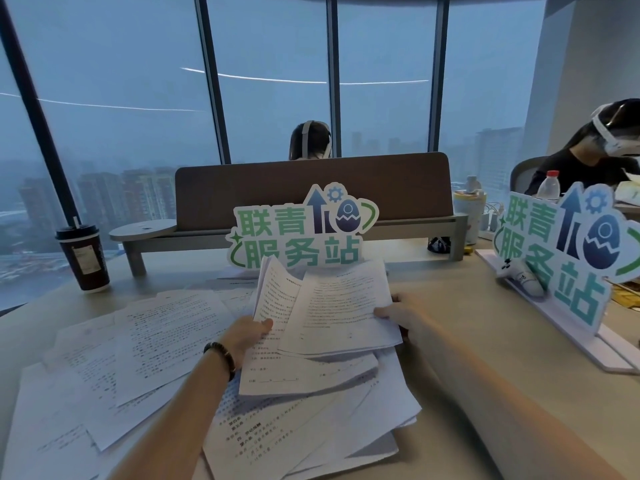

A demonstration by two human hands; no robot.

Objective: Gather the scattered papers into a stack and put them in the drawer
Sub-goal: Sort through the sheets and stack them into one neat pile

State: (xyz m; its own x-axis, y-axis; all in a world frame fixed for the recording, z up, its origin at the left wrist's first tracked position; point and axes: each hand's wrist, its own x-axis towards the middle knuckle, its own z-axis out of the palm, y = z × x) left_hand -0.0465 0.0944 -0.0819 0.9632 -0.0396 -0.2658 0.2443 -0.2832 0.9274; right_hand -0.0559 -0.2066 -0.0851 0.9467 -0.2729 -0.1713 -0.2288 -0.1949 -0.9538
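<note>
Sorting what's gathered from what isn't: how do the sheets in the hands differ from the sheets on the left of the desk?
The held sheets are lifted and bunched, pinched by both hands; the left sheets lie flat, spread out and untouched. Both are white printed pages.

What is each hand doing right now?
Left hand: fingers pinch the lifted papers at their left edge.
Right hand: fingers grip the top sheet at its right edge.
</note>
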